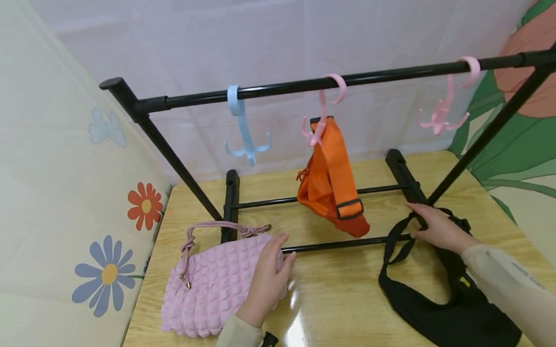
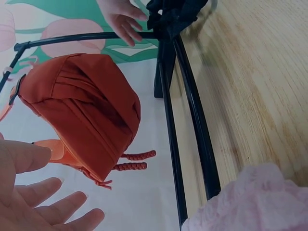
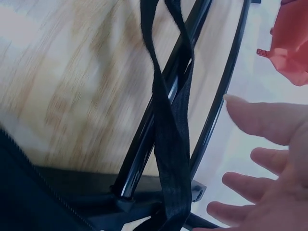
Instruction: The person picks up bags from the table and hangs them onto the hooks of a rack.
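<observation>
Head view: the orange bag (image 1: 336,176) hangs from the middle pink hook (image 1: 322,107) on the black rail (image 1: 283,89). The lilac bag (image 1: 218,287) lies on the table (image 1: 339,292) at left, the black bag (image 1: 466,320) at right. Handling the black bag well would, I judge, mean gathering both sides of its strap (image 1: 389,251) together, clear of the frame's foot. The left hand (image 1: 266,282) lies beside the lilac bag's right end, its forearm slanting in from below; the right hand (image 1: 441,231) extends over the strap from the lower right.

Left wrist view: fingers spread, thumb apart, nothing pinched — whether the hand's outer side touches the lilac bag I cannot tell.

Right wrist view: thumb and fingers loosely parted and holding nothing; the twisted strap crosses the lower bar (image 3: 137,149) beside them — best straightened before any lift
</observation>
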A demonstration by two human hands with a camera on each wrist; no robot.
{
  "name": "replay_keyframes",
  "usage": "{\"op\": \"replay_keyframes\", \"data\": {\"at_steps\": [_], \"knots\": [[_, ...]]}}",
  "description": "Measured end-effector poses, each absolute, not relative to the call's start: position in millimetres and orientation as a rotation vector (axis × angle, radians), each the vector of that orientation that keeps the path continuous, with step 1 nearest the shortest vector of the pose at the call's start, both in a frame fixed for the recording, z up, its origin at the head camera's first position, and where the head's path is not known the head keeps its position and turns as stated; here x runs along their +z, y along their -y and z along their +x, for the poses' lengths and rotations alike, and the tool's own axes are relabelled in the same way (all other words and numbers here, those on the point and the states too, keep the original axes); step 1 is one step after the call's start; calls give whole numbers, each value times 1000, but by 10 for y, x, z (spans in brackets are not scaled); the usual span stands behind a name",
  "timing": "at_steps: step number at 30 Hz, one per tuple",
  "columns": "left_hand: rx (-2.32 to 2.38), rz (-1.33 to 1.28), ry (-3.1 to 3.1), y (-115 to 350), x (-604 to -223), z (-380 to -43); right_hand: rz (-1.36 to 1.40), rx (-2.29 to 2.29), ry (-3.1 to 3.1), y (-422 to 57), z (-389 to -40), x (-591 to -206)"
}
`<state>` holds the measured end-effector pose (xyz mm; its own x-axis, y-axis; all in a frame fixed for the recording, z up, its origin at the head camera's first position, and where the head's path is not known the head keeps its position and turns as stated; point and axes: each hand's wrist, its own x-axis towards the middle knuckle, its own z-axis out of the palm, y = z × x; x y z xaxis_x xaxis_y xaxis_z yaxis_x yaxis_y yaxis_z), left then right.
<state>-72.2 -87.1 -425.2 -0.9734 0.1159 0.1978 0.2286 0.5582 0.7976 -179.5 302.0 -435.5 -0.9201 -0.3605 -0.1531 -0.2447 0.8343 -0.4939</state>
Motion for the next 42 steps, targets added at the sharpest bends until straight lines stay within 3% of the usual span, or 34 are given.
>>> {"op": "replay_keyframes", "data": {"at_steps": [42], "knots": [[-1369,-360,2693,831,-4280,-683,-388,-421,-2794,-3131,-1881,-4514]]}}
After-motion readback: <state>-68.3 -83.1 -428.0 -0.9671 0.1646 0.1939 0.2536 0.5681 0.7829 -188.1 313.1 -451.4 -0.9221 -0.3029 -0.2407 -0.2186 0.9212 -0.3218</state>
